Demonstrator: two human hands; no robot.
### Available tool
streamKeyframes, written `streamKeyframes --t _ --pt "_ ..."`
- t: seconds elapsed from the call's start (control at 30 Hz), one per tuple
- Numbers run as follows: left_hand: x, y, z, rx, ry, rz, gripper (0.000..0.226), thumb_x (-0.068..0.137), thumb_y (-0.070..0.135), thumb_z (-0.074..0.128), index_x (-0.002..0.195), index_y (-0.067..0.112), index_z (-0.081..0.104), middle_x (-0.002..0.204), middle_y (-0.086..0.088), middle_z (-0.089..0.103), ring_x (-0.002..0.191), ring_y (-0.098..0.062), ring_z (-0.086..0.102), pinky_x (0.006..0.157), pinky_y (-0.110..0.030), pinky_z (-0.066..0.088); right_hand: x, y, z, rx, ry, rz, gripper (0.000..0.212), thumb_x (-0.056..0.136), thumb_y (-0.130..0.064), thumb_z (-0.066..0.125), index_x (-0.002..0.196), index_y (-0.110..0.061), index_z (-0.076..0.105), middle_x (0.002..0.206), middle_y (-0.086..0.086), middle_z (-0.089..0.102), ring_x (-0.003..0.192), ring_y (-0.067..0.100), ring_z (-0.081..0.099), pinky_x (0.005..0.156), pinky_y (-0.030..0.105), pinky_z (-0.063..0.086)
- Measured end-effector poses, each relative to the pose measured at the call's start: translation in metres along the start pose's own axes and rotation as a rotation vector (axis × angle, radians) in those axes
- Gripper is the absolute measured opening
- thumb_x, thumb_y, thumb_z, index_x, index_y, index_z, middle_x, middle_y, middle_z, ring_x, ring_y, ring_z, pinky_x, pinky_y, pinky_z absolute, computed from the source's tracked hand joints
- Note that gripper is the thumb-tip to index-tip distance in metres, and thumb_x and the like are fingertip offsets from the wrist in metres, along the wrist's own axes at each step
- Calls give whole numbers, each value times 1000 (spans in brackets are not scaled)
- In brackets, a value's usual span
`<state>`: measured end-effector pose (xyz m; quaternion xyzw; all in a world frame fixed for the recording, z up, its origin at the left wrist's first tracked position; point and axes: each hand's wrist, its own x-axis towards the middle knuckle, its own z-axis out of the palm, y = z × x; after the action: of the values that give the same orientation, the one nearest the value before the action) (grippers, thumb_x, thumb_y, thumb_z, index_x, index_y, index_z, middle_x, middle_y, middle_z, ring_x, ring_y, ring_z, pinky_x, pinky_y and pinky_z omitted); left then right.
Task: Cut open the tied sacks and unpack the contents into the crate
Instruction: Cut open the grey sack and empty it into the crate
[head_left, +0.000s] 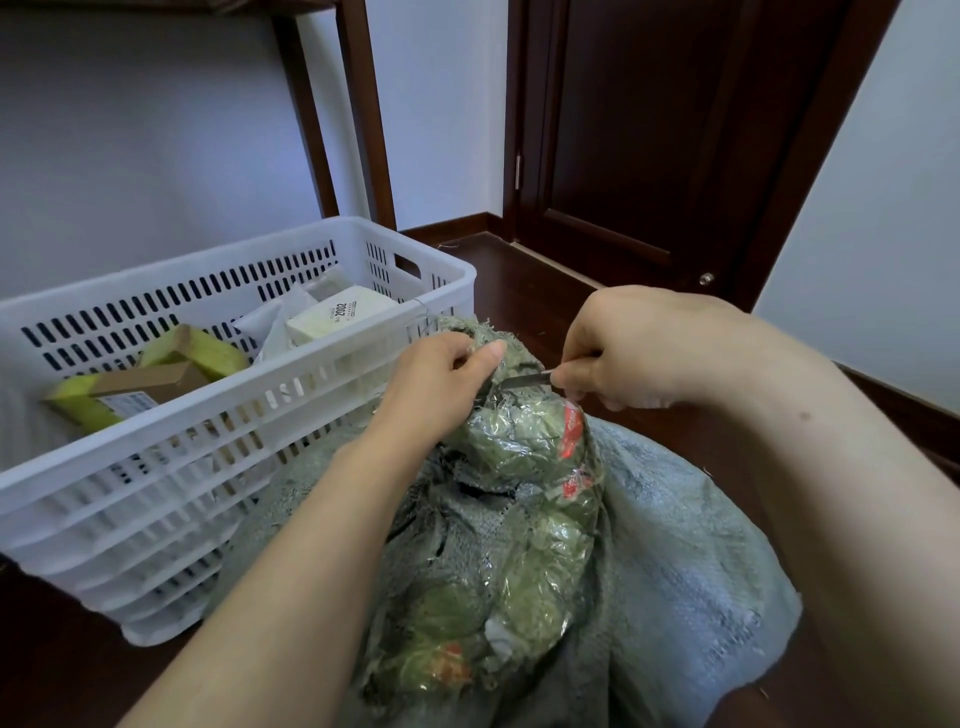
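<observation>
Grey-green woven sack (675, 545) on the floor between the arms, tape-wrapped neck (524, 457) rising forward, tip gripped by left hand (441, 379). Right hand (608, 358) clenched on small metal blade (524, 380), pointing leftward across the neck, just beside that grip. White slatted plastic crate (234, 415) alongside, left.

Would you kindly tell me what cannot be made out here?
Head view:
- blade handle: hidden inside the right hand.
- sack contents: hidden by woven fabric and tape.
- crate bottom: hidden by its near wall.
- brown box label: too small to read.

Glossy-taped woven sack (675, 545), plastic crate (156, 467)
</observation>
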<state>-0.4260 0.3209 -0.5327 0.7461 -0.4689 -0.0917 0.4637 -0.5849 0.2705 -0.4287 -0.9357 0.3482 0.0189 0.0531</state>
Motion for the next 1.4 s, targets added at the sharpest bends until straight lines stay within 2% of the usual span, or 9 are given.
streamKeyframes --t 0.23,0.4,0.63,0.87,0.97,1.03,1.1,1.27,1.4 --pt "0 -1 0 0 -4 -5 43 90 43 56 68 6 50 58 -2 36 52 -15 32 56 -30 25 -1 -2 -1 -14 -10 -4 25 92 -39 55 80 -19 65 64 -6 52 54 11 45 64 29 44" --pt "2 -1 0 20 10 0 52 90 44 56 73 -6 53 61 -7 43 55 -17 37 57 -31 28 -4 -4 -7 -8 3 6 27 91 -40 55 72 -22 60 62 -6 49 54 10 43 65 30 43" --pt "1 -1 0 21 2 5 43 89 43 57 64 11 46 55 0 35 51 -14 32 54 -30 25 0 -14 5 -83 -34 38 28 94 -35 52 72 -19 52 64 -5 48 75 21 55 64 30 41" --pt "0 2 2 123 25 48 40 86 38 57 58 12 49 52 -1 46 50 -16 43 51 -31 37 1 -30 13 -266 47 43 33 92 -20 54 63 -19 37 64 -5 43 55 16 39 48 26 28" --pt "0 7 1 169 41 113 26 81 28 52 70 6 63 61 -8 59 59 -23 52 50 -28 38 1 -42 23 -319 40 -32 7 88 -12 50 84 -18 50 66 -7 37 57 15 35 45 26 23" --pt "0 8 2 172 41 152 22 81 23 53 71 6 64 63 -9 62 61 -24 55 50 -24 38 4 -49 31 -300 -22 -56 32 90 -10 47 121 -20 51 81 -6 50 71 19 40 50 29 27" --pt "-2 6 1 172 47 171 25 82 25 57 69 5 64 64 -12 62 60 -23 53 49 -18 34 7 -51 32 -269 -69 -37 38 91 -8 45 128 -17 47 108 -3 60 83 22 48 61 33 32" --pt "5 -12 -22 101 181 14 31 86 39 64 69 13 68 57 3 59 55 -14 53 55 -27 39 17 -26 32 -250 -144 69 22 88 -12 49 67 -16 47 69 -6 46 64 20 43 51 27 29" --pt "3 -16 -25 115 141 -14 35 85 46 62 64 16 63 48 9 49 46 -6 44 49 -24 31 24 -4 40 -96 -235 37 24 90 -18 56 67 -14 59 58 -3 46 52 17 44 59 28 43"
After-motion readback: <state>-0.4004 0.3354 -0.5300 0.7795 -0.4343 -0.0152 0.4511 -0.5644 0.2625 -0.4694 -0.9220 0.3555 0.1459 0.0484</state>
